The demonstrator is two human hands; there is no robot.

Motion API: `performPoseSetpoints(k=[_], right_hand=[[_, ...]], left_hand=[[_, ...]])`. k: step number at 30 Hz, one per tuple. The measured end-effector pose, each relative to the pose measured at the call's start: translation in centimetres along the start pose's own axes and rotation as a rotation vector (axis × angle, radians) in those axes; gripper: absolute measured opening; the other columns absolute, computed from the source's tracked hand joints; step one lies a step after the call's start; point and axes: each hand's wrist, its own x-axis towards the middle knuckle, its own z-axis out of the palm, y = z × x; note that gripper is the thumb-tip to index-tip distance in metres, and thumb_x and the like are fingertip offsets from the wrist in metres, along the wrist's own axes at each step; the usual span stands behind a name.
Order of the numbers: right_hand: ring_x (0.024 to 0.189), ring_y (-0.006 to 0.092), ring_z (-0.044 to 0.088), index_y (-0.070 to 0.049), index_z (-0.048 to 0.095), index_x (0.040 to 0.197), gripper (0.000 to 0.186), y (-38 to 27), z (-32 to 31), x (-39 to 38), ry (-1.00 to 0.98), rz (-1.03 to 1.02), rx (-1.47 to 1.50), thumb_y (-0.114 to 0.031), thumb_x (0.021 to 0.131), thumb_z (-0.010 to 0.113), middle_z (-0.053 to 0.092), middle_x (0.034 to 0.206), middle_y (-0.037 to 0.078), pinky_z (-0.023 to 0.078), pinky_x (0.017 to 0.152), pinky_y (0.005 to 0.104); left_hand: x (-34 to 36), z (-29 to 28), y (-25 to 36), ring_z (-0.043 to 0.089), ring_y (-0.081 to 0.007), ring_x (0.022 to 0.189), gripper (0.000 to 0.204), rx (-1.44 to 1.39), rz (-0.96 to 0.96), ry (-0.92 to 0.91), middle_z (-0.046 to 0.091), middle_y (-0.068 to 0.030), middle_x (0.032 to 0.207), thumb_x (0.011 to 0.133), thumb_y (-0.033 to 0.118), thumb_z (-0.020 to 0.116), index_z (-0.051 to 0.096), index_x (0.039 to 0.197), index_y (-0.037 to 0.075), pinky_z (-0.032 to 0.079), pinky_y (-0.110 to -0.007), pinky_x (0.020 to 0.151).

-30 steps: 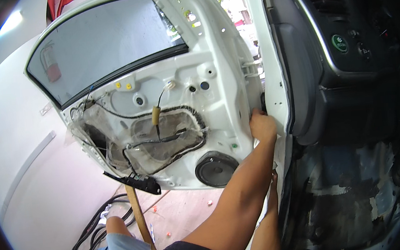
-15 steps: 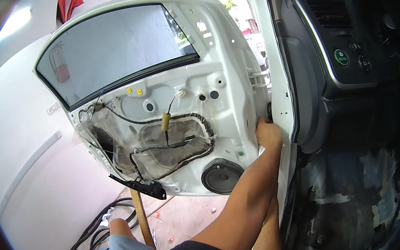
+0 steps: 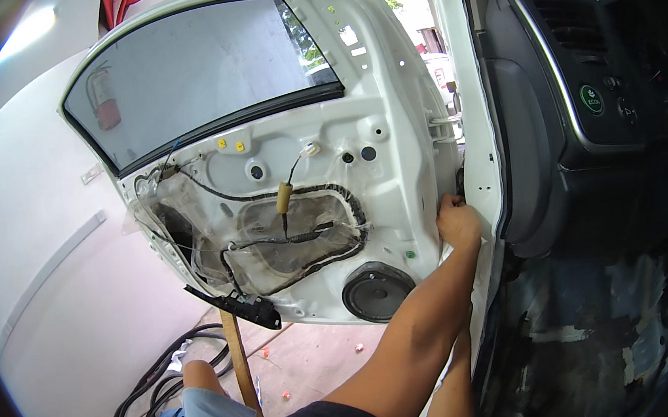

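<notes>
My left hand (image 3: 458, 223) reaches into the narrow gap between the white car door (image 3: 405, 155) and the door pillar (image 3: 485, 187). Its fingers are curled at a small dark part (image 3: 460, 179) below the door hinge (image 3: 444, 127); what they grip is hidden. Behind the left arm, my right forearm (image 3: 455, 392) rises from the lower edge, and the right hand is out of sight. The door stands open with its inner trim off, showing a round black speaker (image 3: 379, 292), torn clear plastic sheeting (image 3: 271, 214) and a wiring harness (image 3: 297, 238).
A wooden prop (image 3: 241, 367) stands below the door's lower edge. Black hose (image 3: 140, 400) lies coiled on the floor at the left, near my bent knee (image 3: 200, 375). To the right are the dark dashboard (image 3: 579, 107) and a bare, patchy footwell (image 3: 560, 340).
The door and dashboard have shifted slightly right in view. My left hand stays in the same gap, its fingers slightly changed in pose.
</notes>
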Motion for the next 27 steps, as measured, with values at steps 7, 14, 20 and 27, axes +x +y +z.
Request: performPoseSetpoints(k=[7, 14, 20, 27], right_hand=[[0.124, 0.0282, 0.056, -0.005, 0.044, 0.147, 0.107, -0.3, -0.3, 0.3, -0.012, -0.004, 0.015, -0.071, 0.071, 0.078, 0.053, 0.141, 0.016, 0.044, 0.106, 0.0388], [0.124, 0.0283, 0.056, -0.005, 0.044, 0.147, 0.109, -2.0, 0.6, 1.2, -0.146, -0.023, 0.054, -0.072, 0.069, 0.079, 0.053, 0.142, 0.016, 0.044, 0.106, 0.0389], [0.124, 0.0284, 0.056, -0.005, 0.043, 0.147, 0.110, -5.0, 2.2, 2.2, -0.532, 0.021, 0.097, -0.073, 0.068, 0.079, 0.052, 0.142, 0.016, 0.044, 0.106, 0.0389], [0.103, 0.0110, 0.060, -0.001, 0.060, 0.121, 0.043, -6.6, 9.1, 2.0, -0.304, -0.025, -0.551, -0.020, 0.088, 0.080, 0.066, 0.111, 0.002, 0.046, 0.094, 0.0274]], left_hand=[[0.2, -0.3, -0.6, 0.068, -0.0426, 0.097, 0.016, 0.162, -0.019, -0.095, 0.072, -0.0203, 0.100, 0.085, 0.009, 0.055, 0.067, 0.096, 0.010, 0.052, -0.052, 0.083], [-1.9, -5.1, -0.2, 0.067, -0.0418, 0.094, 0.010, 0.063, 0.344, -0.142, 0.070, -0.0214, 0.097, 0.088, 0.009, 0.063, 0.062, 0.096, 0.002, 0.052, -0.048, 0.083], [-5.9, -18.7, -0.7, 0.071, -0.0311, 0.079, 0.019, -0.100, 0.258, -0.468, 0.072, -0.0162, 0.086, 0.090, 0.018, 0.074, 0.064, 0.095, 0.002, 0.053, -0.038, 0.076], [-3.4, -26.0, -1.8, 0.065, -0.0110, 0.085, 0.016, -0.390, 0.041, -0.633, 0.073, -0.0050, 0.091, 0.087, 0.007, 0.079, 0.066, 0.091, 0.000, 0.052, -0.025, 0.079]])
